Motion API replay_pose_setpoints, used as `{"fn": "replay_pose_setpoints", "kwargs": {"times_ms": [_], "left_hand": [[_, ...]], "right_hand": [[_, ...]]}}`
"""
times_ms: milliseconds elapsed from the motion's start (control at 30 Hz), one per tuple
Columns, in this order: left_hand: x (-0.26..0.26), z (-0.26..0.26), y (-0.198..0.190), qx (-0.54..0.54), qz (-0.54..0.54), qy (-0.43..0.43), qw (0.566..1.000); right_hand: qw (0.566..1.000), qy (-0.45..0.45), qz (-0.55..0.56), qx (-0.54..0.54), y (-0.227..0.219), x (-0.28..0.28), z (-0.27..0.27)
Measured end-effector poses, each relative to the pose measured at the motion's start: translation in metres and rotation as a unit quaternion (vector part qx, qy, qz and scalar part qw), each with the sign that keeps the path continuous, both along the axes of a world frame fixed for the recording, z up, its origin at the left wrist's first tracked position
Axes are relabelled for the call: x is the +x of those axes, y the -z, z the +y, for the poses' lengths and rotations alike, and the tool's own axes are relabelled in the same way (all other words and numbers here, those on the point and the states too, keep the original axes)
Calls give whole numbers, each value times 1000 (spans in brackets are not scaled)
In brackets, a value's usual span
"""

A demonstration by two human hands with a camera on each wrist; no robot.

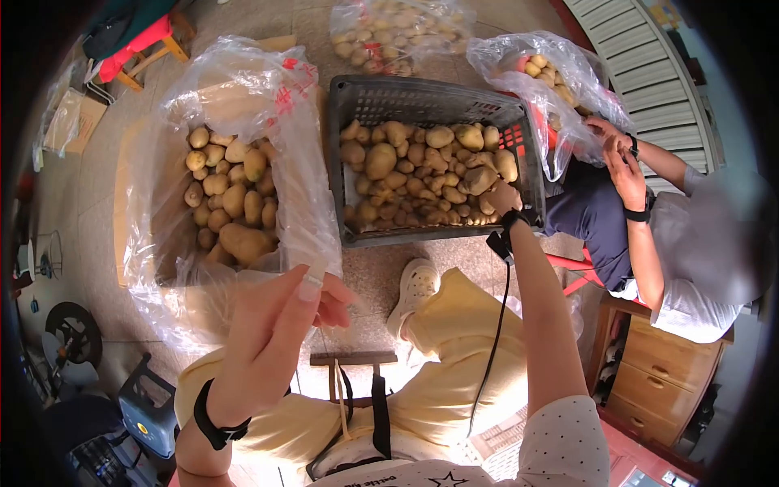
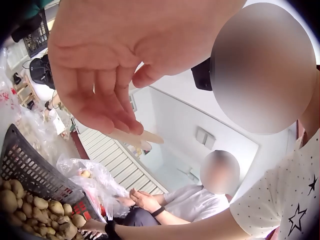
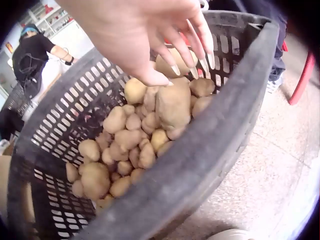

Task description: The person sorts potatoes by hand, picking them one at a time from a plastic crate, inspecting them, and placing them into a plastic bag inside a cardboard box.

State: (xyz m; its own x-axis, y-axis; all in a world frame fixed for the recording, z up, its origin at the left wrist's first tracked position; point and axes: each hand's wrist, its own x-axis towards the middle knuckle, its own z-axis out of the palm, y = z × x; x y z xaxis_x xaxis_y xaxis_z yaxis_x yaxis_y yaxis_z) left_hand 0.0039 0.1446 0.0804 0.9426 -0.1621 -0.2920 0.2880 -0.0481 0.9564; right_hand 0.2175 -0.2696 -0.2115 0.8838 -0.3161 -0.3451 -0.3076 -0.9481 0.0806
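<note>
Many potatoes [image 1: 422, 162] fill the bottom of a black plastic crate [image 1: 438, 88]. Over its right end, my right hand [image 3: 150, 35] spreads its fingers, with the thumb tip at a large potato [image 3: 174, 102]; whether it touches is unclear. More potatoes [image 1: 246, 243] lie in a carton lined with clear plastic [image 1: 312, 187] on the left. My left hand [image 1: 280, 333] is raised near that carton's front corner, fingers loosely bent and thumb near the fingertips. In the left wrist view, the left hand [image 2: 125, 55] shows nothing held.
Another person sits at the right, hands at a clear bag [image 1: 519, 61] of potatoes. A further bag [image 1: 398, 32] stands behind the crate. A wooden cabinet [image 1: 661, 373] is at the lower right, a blue-grey stool [image 1: 150, 410] at the lower left.
</note>
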Motion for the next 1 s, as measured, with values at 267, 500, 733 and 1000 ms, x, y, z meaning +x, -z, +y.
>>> {"fn": "replay_pose_setpoints", "kwargs": {"times_ms": [267,500,733,1000], "left_hand": [[6,0,1,3,24,4,1000],[13,1,10,16,1,22,1000],[21,2,15,21,15,19,999],[15,15,19,19,19,-15,1000]], "right_hand": [[994,-49,29,88,27,-10,46],[958,-199,168,123,41,-10,61],[956,-215,154,125,39,-8,56],[961,-148,170,160,5,22,82]]}}
